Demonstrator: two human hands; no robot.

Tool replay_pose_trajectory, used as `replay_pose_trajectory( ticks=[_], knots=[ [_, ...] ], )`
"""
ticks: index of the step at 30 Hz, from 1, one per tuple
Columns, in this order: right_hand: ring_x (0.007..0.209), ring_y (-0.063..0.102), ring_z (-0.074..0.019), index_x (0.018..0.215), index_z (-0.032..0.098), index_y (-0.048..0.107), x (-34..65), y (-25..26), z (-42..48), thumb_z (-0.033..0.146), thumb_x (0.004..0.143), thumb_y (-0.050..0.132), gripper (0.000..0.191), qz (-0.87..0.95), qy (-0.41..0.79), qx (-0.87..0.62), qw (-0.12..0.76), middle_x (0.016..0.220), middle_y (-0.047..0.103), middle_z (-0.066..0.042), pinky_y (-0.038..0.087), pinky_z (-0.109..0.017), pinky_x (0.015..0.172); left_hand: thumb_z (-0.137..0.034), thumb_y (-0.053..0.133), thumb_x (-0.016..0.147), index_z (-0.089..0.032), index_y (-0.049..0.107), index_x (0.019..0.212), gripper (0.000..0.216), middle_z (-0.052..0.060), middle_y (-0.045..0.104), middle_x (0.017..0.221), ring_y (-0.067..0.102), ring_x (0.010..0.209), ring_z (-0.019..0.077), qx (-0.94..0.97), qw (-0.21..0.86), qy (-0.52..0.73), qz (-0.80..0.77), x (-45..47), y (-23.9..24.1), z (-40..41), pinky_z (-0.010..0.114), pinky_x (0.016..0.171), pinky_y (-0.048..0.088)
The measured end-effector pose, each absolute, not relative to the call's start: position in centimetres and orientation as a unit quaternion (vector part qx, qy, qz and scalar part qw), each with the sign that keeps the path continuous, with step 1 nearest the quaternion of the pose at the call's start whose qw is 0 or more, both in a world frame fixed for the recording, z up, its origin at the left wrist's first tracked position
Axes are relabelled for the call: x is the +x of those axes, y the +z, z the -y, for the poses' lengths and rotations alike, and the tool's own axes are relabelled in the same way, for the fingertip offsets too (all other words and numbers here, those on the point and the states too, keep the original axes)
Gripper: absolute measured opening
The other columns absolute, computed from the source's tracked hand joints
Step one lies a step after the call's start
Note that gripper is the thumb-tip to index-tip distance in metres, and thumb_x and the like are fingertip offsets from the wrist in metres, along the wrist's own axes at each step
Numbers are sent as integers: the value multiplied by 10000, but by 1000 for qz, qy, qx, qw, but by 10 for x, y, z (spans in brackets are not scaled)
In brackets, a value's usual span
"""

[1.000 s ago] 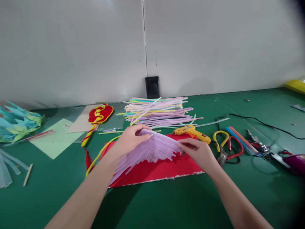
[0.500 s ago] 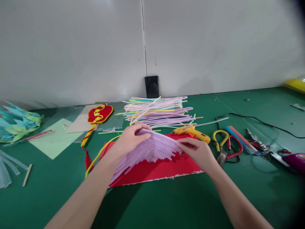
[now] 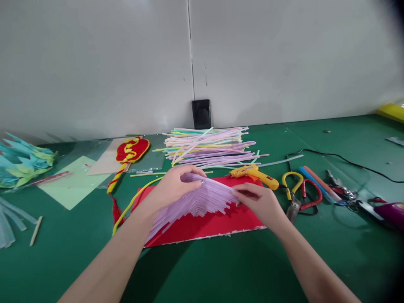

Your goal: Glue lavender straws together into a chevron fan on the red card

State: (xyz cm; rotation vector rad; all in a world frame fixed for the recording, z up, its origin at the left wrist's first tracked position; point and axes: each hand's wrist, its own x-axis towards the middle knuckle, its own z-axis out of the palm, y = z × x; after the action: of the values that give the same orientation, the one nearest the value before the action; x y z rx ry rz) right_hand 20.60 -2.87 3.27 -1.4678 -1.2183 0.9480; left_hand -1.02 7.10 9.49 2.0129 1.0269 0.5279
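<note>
A woven piece of pale purple straws (image 3: 200, 200), its strips meeting in a V pattern, is held tilted over a red board (image 3: 208, 229) with a ragged white front edge. My left hand (image 3: 176, 183) grips its upper left part, thumb on the near face and fingers behind. At the right end of the top edge, my right hand (image 3: 254, 198) pinches the piece between thumb and fingers. The fingertips behind the piece are hidden. A yellow glue gun (image 3: 254, 173) lies just beyond my right hand, partly over the board's far edge.
Behind lies a pile of coloured straws (image 3: 208, 147), with a black phone (image 3: 201, 113) against the wall. Pliers (image 3: 293, 204), red-handled scissors (image 3: 311, 195), glue sticks (image 3: 320, 185) and keys (image 3: 347, 193) lie right. Leftward are a red-and-yellow fan (image 3: 132, 150), green paper (image 3: 71, 181) and blue paper leaves (image 3: 25, 162).
The top edge of the purple straw piece has bent and tipped slightly, with my right fingers a little further left along it. Both hands keep their hold.
</note>
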Motion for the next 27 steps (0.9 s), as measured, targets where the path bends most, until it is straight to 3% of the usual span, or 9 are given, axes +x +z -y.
replay_pose_trajectory(
  ticks=[13,22,27],
  knots=[
    [660,644,-162,835,198,708,206,33,29,420,747,656,245,510,388,-603,474,800,705,-36,576,-315,687,-206,576,751,-209,649,842,117,2,681,903,625,818,175,792,398,208,-413,-7,97,-68,327,810,476],
    [597,633,-146,822,207,703,204,34,28,395,723,686,213,484,397,-604,494,770,704,-17,575,-298,655,-217,597,746,-253,651,1015,276,10,655,1106,586,1034,223,815,387,181,-391,-13,101,-69,354,927,423],
    [637,640,-147,837,205,703,202,32,29,373,736,674,199,493,395,-602,489,778,703,-16,568,-288,675,-228,617,758,-254,653,994,241,11,633,1088,570,1033,212,835,339,199,-385,-12,99,-67,345,928,412]
  ],
)
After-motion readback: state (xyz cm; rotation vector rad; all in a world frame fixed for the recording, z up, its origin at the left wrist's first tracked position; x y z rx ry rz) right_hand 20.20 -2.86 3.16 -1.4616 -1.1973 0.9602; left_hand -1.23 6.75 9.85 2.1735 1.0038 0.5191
